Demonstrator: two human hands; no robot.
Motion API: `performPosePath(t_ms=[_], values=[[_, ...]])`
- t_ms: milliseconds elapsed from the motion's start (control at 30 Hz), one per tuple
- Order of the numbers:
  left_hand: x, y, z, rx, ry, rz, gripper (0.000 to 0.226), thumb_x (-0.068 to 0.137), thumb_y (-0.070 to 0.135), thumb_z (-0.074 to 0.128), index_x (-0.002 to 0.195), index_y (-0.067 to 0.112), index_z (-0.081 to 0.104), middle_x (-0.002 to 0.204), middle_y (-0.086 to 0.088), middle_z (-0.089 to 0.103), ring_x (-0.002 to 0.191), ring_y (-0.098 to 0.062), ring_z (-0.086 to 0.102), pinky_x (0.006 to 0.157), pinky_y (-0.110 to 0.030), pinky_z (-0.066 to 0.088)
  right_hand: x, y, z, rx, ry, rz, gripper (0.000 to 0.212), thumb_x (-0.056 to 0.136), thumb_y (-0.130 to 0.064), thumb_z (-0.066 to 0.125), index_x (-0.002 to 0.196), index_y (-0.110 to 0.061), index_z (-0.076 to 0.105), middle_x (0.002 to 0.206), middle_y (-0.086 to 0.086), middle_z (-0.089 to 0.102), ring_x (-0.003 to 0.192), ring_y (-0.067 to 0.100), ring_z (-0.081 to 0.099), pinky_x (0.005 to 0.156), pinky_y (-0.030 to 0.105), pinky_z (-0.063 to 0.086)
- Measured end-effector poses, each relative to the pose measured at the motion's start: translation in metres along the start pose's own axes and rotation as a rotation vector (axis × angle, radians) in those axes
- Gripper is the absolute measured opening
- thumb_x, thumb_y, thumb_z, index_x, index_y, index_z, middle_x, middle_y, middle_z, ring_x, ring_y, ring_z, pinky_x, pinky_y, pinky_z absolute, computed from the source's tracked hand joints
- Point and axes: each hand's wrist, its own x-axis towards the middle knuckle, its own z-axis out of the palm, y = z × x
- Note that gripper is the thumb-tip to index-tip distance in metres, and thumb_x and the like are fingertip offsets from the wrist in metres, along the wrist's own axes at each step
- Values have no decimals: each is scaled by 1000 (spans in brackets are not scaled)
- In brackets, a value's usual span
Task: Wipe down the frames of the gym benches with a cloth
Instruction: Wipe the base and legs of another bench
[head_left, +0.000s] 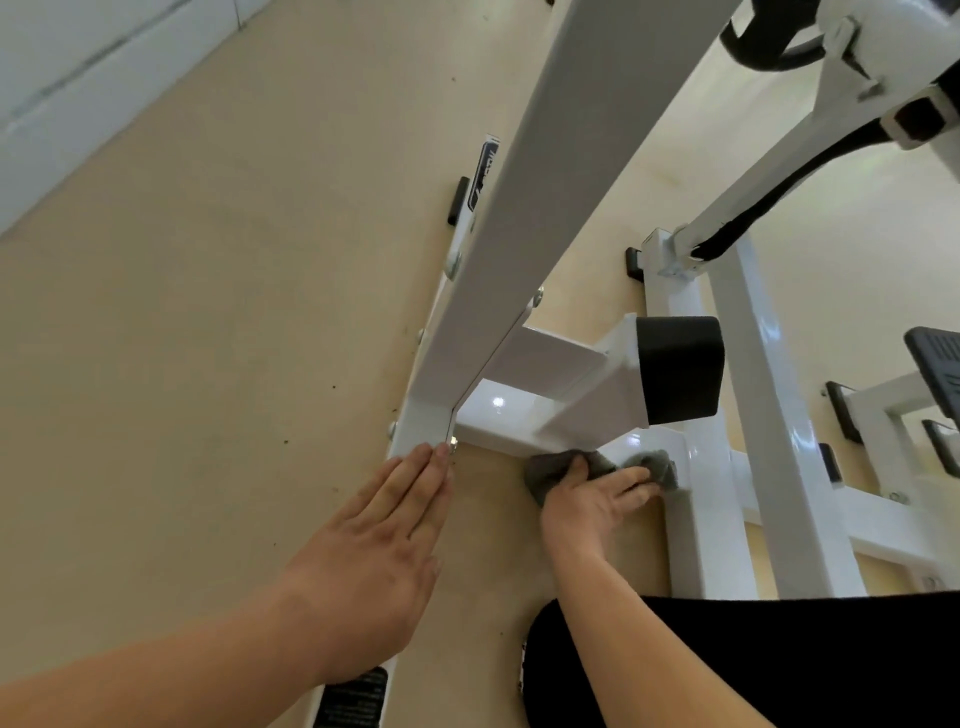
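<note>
glossy white frame (524, 208), grey cloth (553, 467), black end cap (680, 369), beige floor (234, 312), possibly black trousers (779, 660)

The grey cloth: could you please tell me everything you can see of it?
The grey cloth is a small, soft-looking fabric rag, crumpled rather than folded, plain with no visible print. The right hand lies over its middle and holds it against the glossy white frame, where a crossbar meets the base rail. One bunch shows left of the hand and another past the fingertips. The rest is hidden beneath the hand.

Bright, even light; wide-angle edge distortion.
</note>
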Motion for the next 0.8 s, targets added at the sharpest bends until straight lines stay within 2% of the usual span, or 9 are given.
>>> performPosePath(t_ms=[100,167,233,333,433,500,633,733,800], values=[[2,1,-1,-7,35,14,69,96,36,44,150,-5,39,164,-23,27,153,-34,27,117,-47,21,-11,-9,20,215,-52,70,89,107,-37,44,157,-5,-23,167,15,-19,155,30,5,121,32,13],[3,1,0,-13,36,15,68,95,36,42,149,-5,41,162,-23,31,151,-35,30,116,-46,23,-24,-11,34,292,-141,67,91,107,-37,45,156,-5,-24,167,13,-20,155,23,1,112,19,6],[3,1,0,-16,35,13,68,95,36,41,149,-5,42,162,-23,31,151,-35,29,116,-46,23,-36,-10,47,304,-211,27,91,106,-39,44,156,-4,-24,167,12,-21,155,20,-5,108,15,0],[2,-1,2,-5,35,17,69,97,37,41,151,-5,37,165,-23,24,154,-34,24,117,-46,21,-29,-13,45,295,-160,55,99,104,-42,50,155,0,-23,167,15,-20,156,24,-7,118,22,1],[1,-1,3,7,19,18,70,98,37,41,153,-5,33,166,-23,20,155,-35,19,119,-50,19,-10,-13,22,336,-90,128,107,100,-47,54,155,-4,-27,167,12,-23,156,25,3,118,27,13],[2,-1,3,3,11,14,70,98,37,42,153,-5,33,166,-23,19,155,-35,19,119,-50,19,-10,-12,18,335,-112,133,107,100,-48,54,155,-5,-27,167,11,-23,156,26,6,119,30,16],[3,1,3,-11,10,10,68,97,34,41,153,-4,34,166,-23,21,155,-35,19,118,-49,20,-42,-21,55,213,-253,25,108,101,-46,55,152,5,-25,165,20,-24,156,27,-10,122,29,-2],[4,0,4,-29,22,6,65,99,32,38,154,-3,34,166,-22,22,155,-34,19,119,-47,20,-56,-29,80,197,-273,-2,109,99,-46,59,153,6,-20,166,24,-13,156,31,0,125,33,3],[4,-1,3,-24,24,8,66,99,34,39,153,-3,36,165,-22,23,155,-34,20,119,-46,19,-49,-26,70,167,-266,12,108,100,-45,58,152,8,-21,165,25,-15,156,31,-2,124,31,3]])
